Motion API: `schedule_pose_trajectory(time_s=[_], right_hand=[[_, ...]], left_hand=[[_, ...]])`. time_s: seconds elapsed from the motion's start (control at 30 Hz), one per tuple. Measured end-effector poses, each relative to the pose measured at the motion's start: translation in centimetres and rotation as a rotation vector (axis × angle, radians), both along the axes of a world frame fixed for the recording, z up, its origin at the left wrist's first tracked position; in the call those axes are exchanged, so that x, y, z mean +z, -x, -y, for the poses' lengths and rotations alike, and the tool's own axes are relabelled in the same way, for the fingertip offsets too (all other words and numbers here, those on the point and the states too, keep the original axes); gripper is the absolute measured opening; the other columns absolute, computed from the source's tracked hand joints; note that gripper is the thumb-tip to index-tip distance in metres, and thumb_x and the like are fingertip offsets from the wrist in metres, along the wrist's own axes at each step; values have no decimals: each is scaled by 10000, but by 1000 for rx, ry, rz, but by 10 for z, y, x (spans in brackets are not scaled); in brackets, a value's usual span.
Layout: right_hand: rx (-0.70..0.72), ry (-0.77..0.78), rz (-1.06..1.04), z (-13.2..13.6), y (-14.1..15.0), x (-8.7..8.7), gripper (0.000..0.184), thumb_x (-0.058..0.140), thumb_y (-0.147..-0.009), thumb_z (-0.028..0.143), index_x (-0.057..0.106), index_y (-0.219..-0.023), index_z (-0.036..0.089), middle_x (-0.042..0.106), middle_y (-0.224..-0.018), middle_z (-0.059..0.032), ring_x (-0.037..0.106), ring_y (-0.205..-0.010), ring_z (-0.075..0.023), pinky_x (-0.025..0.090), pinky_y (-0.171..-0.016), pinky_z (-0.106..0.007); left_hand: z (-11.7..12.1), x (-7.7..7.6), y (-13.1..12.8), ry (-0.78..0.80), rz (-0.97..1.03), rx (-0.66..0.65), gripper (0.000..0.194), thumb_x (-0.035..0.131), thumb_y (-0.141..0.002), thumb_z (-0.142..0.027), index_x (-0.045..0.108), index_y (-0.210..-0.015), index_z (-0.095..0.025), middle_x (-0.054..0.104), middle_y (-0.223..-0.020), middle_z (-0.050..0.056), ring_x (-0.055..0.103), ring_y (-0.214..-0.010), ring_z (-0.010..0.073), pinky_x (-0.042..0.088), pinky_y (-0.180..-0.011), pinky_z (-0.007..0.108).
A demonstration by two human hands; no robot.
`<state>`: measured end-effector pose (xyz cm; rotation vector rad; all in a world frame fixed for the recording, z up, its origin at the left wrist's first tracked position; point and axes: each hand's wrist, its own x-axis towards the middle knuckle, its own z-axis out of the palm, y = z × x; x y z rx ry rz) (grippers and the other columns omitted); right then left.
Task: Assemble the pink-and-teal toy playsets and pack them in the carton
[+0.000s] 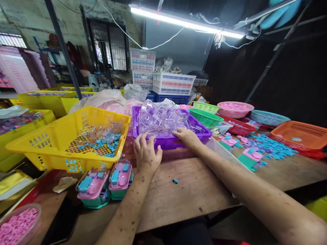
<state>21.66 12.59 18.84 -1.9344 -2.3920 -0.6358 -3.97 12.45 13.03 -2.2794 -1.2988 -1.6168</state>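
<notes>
A purple basket heaped with clear plastic covers stands ahead of me on the wooden table. My left hand is at its front left corner, fingers spread and fingertips near or against the front wall. My right hand has its fingers hooked over the front rim, with the thumb out of sight. Left of my left forearm, two small pink-and-green boxes with clear lids and blue parts sit side by side. A small blue piece lies on the bare wood between my arms.
A yellow basket with blue pieces and clear covers is at left. Front left, a tub holds pink pieces. Loose blue pieces, an orange basket and green baskets lie right. White crates are stacked behind.
</notes>
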Motion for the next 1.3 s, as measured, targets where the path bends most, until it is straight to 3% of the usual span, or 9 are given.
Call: schedule_pose_trajectory(time_s=[0.13, 0.27, 0.57, 0.67, 0.77, 0.9, 1.0, 1.13, 1.3], right_hand=[[-48, -28, -35, -6, 9, -6, 265, 829, -1058, 351, 753, -1286, 237, 766, -1233, -137, 723, -1150, -308, 449, -835, -351], [-135, -63, -74, -15, 24, -6, 372, 873, -1015, 297, 726, -1355, 261, 767, -1294, -128, 716, -1215, -327, 456, -896, -372], [-283, -220, -209, -8, 31, -18, 1041, 950, -937, 397, 353, -1788, 352, 733, -1419, -170, 664, -1239, -380, 480, -1074, -514], [-268, -257, -249, 7, 21, -31, 1015, 891, -975, 509, 330, -1806, 355, 683, -1485, -177, 618, -1316, -388, 445, -1166, -557], [-187, -310, -339, 20, 11, -44, 907, 858, -977, 520, 441, -1757, 317, 618, -1561, -191, 547, -1439, -410, 371, -1262, -614], [-112, -335, -438, 23, 3, -48, 726, 767, -1011, 485, 553, -1675, 285, 595, -1580, -190, 541, -1446, -397, 427, -1230, -593], [-141, -374, -519, 16, 3, -36, 574, 576, -1102, 429, 577, -1658, 287, 600, -1565, -187, 557, -1397, -392, 480, -1155, -602], [-191, -378, -573, -2, 12, -7, 487, 477, -1105, 303, 705, -1535, 275, 610, -1570, -186, 537, -1375, -403, 511, -1062, -579], [-205, -202, -422, -31, 37, 19, 406, 508, -1111, 370, 856, -1283, 252, 649, -1594, -161, 473, -1428, -453, 459, -1095, -634]], left_hand=[[-8, -12, -3, 19, -142, 72, 522, 718, -952, -195, 656, -1471, -184, 607, -1624, 198, 429, -1626, 458, 382, -1361, 695], [-25, -3, 1, 86, -216, 132, 537, 708, -981, -251, 648, -1512, -200, 600, -1652, 169, 403, -1666, 422, 323, -1416, 660], [-38, 16, 10, 150, -362, 196, 598, 709, -1006, -270, 588, -1587, -200, 573, -1662, 226, 441, -1625, 442, 259, -1351, 817], [-39, 16, 12, 155, -375, 173, 633, 735, -995, -282, 581, -1599, -173, 559, -1665, 251, 433, -1635, 445, 252, -1360, 803], [-36, 19, 15, 136, -379, 133, 646, 723, -990, -277, 569, -1603, -142, 529, -1702, 263, 409, -1651, 460, 230, -1364, 808], [-14, 20, 14, 40, -308, 48, 533, 695, -1005, -278, 623, -1517, -149, 607, -1624, 240, 503, -1550, 457, 303, -1342, 753], [13, 3, 8, -14, -310, -222, 346, 647, -1043, -274, 675, -1375, -179, 722, -1409, 179, 634, -1336, 376, 515, -1182, 580], [37, -43, -3, 18, -511, -638, 236, 686, -1012, -221, 692, -1246, -194, 751, -1285, 120, 660, -1211, 312, 571, -1052, 469], [46, -93, -5, 169, -633, -710, 220, 649, -1065, -215, 706, -1275, -187, 741, -1366, 126, 617, -1306, 324, 509, -1159, 511]])
